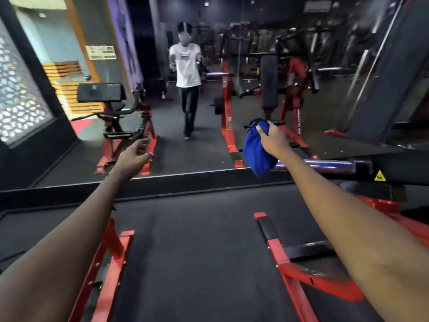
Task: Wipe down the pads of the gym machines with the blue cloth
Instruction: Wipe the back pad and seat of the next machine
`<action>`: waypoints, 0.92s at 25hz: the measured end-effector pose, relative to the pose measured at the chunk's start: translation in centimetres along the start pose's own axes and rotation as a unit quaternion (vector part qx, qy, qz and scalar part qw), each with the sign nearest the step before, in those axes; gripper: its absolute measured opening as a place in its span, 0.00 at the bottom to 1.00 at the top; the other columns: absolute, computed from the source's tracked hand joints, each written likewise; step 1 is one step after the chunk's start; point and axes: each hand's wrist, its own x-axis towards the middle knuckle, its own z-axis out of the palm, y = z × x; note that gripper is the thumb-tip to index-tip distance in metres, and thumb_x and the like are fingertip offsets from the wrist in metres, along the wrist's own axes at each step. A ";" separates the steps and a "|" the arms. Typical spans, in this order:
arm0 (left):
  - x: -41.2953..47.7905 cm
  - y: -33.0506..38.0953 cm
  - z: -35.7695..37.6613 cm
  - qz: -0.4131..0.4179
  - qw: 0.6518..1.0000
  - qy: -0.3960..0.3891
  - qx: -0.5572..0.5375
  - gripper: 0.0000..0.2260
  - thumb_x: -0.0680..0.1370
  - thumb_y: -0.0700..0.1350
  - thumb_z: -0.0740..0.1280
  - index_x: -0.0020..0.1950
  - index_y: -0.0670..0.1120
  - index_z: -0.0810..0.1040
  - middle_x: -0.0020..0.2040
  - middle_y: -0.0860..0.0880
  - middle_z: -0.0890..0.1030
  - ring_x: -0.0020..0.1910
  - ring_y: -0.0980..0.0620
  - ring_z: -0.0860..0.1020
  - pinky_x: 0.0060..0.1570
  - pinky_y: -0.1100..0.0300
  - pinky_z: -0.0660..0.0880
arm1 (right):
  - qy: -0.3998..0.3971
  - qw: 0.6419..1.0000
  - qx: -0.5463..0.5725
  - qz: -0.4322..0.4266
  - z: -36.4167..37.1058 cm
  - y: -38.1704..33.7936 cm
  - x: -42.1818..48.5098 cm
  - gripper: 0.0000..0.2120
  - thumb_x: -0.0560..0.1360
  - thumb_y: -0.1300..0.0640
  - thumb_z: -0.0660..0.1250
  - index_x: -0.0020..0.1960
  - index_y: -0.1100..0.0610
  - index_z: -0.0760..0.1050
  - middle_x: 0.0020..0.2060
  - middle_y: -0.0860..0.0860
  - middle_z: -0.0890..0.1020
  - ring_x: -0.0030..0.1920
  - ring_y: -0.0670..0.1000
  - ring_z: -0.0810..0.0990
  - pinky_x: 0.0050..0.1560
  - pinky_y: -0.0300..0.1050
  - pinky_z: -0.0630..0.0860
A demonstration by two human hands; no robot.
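My right hand (272, 140) is stretched forward and grips the bunched blue cloth (256, 151), which hangs down from my fingers in mid-air. My left hand (137, 154) reaches forward on the left with relaxed fingers and holds nothing. Ahead is a wall mirror that reflects gym machines. A black upright back pad (269, 82) on a red frame shows in it right of centre. A black angled arm pad (101, 92) on a curl bench shows in it at the left. Neither hand touches a pad.
Red steel base rails (282, 254) of a machine lie on the black floor to my lower right, and another red frame (109, 259) to my lower left. A chrome bar (325, 165) juts from the right. The mirror shows a person in a white shirt (186, 66).
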 end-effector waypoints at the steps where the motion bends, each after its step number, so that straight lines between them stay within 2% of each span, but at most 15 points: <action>1: 3.5 -0.3 1.2 0.019 1.000 -0.019 0.000 0.23 0.78 0.43 0.70 0.73 0.48 0.73 0.63 0.42 0.79 0.61 0.43 0.79 0.66 0.45 0.74 | 0.020 1.000 0.003 0.006 0.4 0.9 2.5 0.18 0.82 0.46 0.60 0.66 0.56 0.74 0.59 0.60 0.82 0.61 0.62 0.78 0.60 0.51 0.73; 3: 9.3 -0.3 3.4 0.032 0.998 -0.056 -0.004 0.23 0.78 0.42 0.70 0.73 0.47 0.72 0.66 0.41 0.78 0.63 0.43 0.78 0.66 0.46 0.74 | 0.052 0.998 0.005 0.028 0.3 1.9 5.8 0.21 0.81 0.44 0.60 0.66 0.57 0.74 0.59 0.60 0.82 0.61 0.61 0.78 0.61 0.50 0.73; 6: 19.7 0.9 6.6 0.079 0.992 -0.097 0.010 0.22 0.80 0.41 0.69 0.73 0.46 0.72 0.68 0.42 0.77 0.64 0.44 0.77 0.66 0.50 0.72 | 0.081 0.994 -0.024 0.066 -0.5 3.8 10.9 0.17 0.83 0.49 0.60 0.66 0.57 0.74 0.60 0.60 0.81 0.61 0.61 0.78 0.59 0.48 0.71; 9: 30.1 2.4 10.5 0.122 0.982 -0.147 -0.008 0.21 0.80 0.42 0.69 0.73 0.48 0.73 0.67 0.43 0.78 0.64 0.46 0.78 0.68 0.46 0.73 | 0.143 0.982 -0.040 0.117 -1.6 6.7 15.2 0.17 0.83 0.47 0.60 0.66 0.55 0.74 0.61 0.59 0.81 0.62 0.61 0.78 0.60 0.48 0.71; 11: 35.2 3.1 13.7 0.140 0.975 -0.169 -0.024 0.21 0.80 0.41 0.69 0.73 0.47 0.72 0.68 0.43 0.77 0.65 0.47 0.77 0.67 0.47 0.73 | 0.153 0.976 -0.072 0.137 -2.1 8.5 17.0 0.17 0.82 0.47 0.60 0.67 0.53 0.74 0.61 0.59 0.81 0.62 0.61 0.78 0.61 0.48 0.71; 13: 40.6 4.3 17.9 0.172 0.964 -0.202 -0.039 0.22 0.79 0.40 0.69 0.73 0.46 0.72 0.67 0.44 0.77 0.63 0.49 0.77 0.68 0.50 0.72 | 0.186 0.964 -0.088 0.169 -2.3 10.5 19.3 0.17 0.82 0.47 0.60 0.66 0.53 0.74 0.60 0.58 0.81 0.62 0.60 0.77 0.61 0.49 0.71; 15: 45.4 5.7 22.1 0.204 0.949 -0.235 -0.055 0.23 0.78 0.41 0.70 0.73 0.47 0.73 0.66 0.43 0.77 0.63 0.47 0.78 0.69 0.49 0.71 | 0.226 0.951 -0.099 0.187 -2.3 12.2 21.2 0.15 0.82 0.48 0.60 0.64 0.54 0.75 0.59 0.57 0.82 0.62 0.61 0.78 0.60 0.49 0.71; 19: 52.4 9.7 29.8 0.267 0.908 -0.317 -0.064 0.23 0.72 0.50 0.68 0.67 0.59 0.74 0.67 0.41 0.78 0.65 0.45 0.78 0.69 0.48 0.72 | 0.294 0.918 -0.112 0.241 -2.5 14.1 24.0 0.14 0.83 0.53 0.61 0.63 0.60 0.75 0.59 0.60 0.82 0.61 0.61 0.78 0.57 0.45 0.68; 20: 53.2 10.9 31.4 0.278 0.900 -0.330 -0.068 0.23 0.72 0.50 0.68 0.67 0.58 0.74 0.67 0.42 0.78 0.64 0.46 0.78 0.68 0.49 0.72 | 0.306 0.911 -0.115 0.250 -2.8 14.2 24.3 0.14 0.83 0.53 0.61 0.64 0.60 0.75 0.60 0.60 0.81 0.62 0.61 0.77 0.57 0.45 0.68; 23: 56.2 15.0 37.3 0.315 0.871 -0.370 -0.077 0.21 0.78 0.41 0.70 0.71 0.51 0.73 0.66 0.45 0.78 0.64 0.48 0.77 0.67 0.56 0.70 | 0.338 0.888 -0.146 0.276 -4.8 15.6 25.1 0.14 0.83 0.51 0.61 0.64 0.55 0.75 0.60 0.58 0.82 0.62 0.61 0.78 0.58 0.48 0.70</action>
